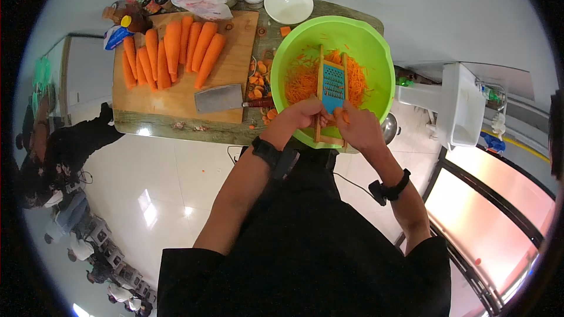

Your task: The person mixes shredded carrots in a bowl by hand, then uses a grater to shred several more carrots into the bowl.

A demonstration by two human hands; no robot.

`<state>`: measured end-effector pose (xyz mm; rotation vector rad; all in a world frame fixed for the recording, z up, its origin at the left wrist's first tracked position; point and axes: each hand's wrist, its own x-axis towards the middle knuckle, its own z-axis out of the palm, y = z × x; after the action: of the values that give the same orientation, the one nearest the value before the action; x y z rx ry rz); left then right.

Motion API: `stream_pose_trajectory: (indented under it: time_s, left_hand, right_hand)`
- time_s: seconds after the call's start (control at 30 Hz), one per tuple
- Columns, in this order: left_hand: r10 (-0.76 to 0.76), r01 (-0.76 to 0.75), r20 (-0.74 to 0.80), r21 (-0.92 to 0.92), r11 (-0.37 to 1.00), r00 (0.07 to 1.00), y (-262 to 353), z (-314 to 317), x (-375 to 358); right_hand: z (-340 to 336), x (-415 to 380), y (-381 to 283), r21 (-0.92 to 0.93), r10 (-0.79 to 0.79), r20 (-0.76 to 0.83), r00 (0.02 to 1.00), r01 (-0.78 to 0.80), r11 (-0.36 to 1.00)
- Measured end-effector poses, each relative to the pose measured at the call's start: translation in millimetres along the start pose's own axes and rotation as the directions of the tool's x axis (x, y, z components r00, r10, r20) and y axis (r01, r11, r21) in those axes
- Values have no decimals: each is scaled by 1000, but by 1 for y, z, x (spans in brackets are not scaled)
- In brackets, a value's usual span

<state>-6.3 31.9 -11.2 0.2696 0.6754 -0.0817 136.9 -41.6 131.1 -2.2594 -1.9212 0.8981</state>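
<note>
A wooden-framed grater (333,85) with a blue plate leans inside a large green basin (379,53). Shredded carrot (302,82) lies in the basin on both sides of the grater. My left hand (306,114) is closed round the grater's left rail near its lower end. Close beside it, my right hand (361,129) is closed on a carrot piece (345,115), held against the lower part of the blue plate. Most of that piece is hidden by my fingers.
Several whole carrots (171,47) lie on a wooden cutting board (158,103), with a cleaver (218,99) near its front edge. Carrot scraps (257,82) lie between board and basin. A white bowl (288,4) stands behind. Other people are at the far left.
</note>
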Motion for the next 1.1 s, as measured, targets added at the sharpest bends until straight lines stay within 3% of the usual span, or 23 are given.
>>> stream_pose_trajectory:
  time_s: [0.1,0.17,0.27,0.33,0.43,0.6,0.7,0.8,0.9,0.97,1.1]
  left_hand:
    - [3,-2,-25,22,1000,1000,-3,-2,2]
    - [-5,5,-11,-10,1000,1000,-2,-2,2]
    - [-19,19,-14,-34,999,1000,-1,1,2]
    - [-24,23,-41,-36,999,999,0,-1,0]
    - [-25,28,54,-64,998,998,-3,-5,4]
    - [-58,55,-30,-72,996,998,-2,-2,0]
    - [-56,55,0,-137,989,998,-2,-1,-1]
    - [-13,11,-35,-65,998,999,-2,2,-3]
    - [-12,15,29,-127,992,1000,-5,-6,2]
    - [-19,20,7,-105,994,1000,-5,-5,5]
    - [-56,50,-58,-96,994,997,-4,-4,4]
  right_hand:
    - [3,9,-1,-57,22,-9,1000,-23,998]
    - [10,14,3,-164,-94,-61,994,83,983]
    - [12,23,0,-182,-159,-126,979,134,974]
    - [8,32,-4,-205,-156,-96,983,134,970]
    - [10,36,-2,-233,-149,-69,986,130,964]
    - [11,55,-3,-216,-94,-75,993,76,973]
    - [11,60,-2,-256,-71,-54,996,54,965]
    - [11,62,-4,-260,-40,-52,998,25,965]
    - [19,58,-3,-287,-103,-159,982,54,956]
    - [19,61,-1,-240,21,-56,998,-34,970]
    - [26,64,-3,-286,-30,-190,981,-26,958]
